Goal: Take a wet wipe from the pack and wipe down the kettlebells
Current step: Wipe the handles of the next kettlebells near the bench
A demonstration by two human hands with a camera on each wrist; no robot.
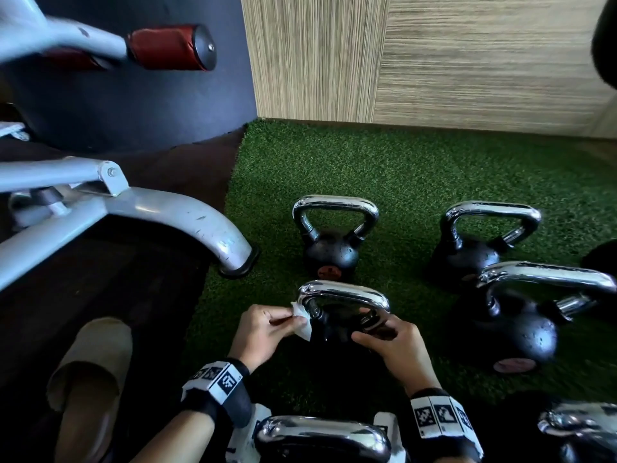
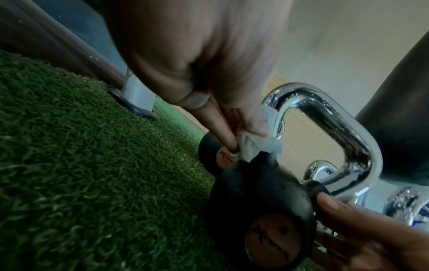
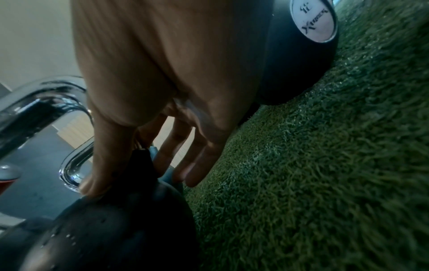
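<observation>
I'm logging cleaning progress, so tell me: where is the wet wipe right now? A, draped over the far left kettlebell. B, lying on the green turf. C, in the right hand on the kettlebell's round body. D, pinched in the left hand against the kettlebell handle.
D: the left hand pinches the wet wipe against the left leg of the near kettlebell's handle, while the right hand steadies the other side.
</observation>
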